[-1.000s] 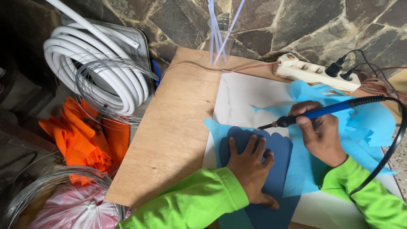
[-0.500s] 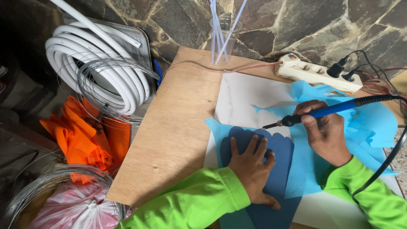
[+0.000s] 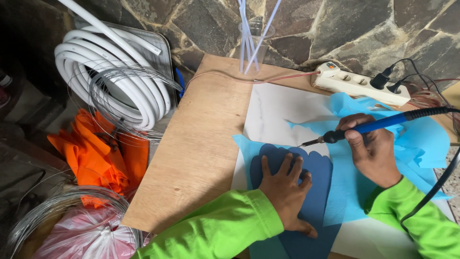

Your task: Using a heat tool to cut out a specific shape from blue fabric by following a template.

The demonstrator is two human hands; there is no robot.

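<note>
My left hand (image 3: 286, 189) lies flat, fingers spread, on a dark blue scalloped template (image 3: 317, 201) that covers a light blue sheet (image 3: 352, 192). My right hand (image 3: 371, 148) grips a blue-handled soldering iron (image 3: 383, 123) like a pen. Its metal tip touches the light blue sheet just at the template's upper scalloped edge. A black cord runs from the iron's handle off to the right. Both arms wear bright green sleeves.
A white tile (image 3: 278, 110) lies under the sheets on a wooden board (image 3: 201, 144). A white power strip (image 3: 357, 84) sits at the back by a cup of clear straws (image 3: 254, 33). Left of the board are a white hose coil (image 3: 105, 76), wire loops, orange fabric (image 3: 96, 153) and a pink bag (image 3: 86, 237).
The iron's tip has slid a little to the right along the template's scalloped edge, and my right hand moved with it. The left hand stays pressed on the template.
</note>
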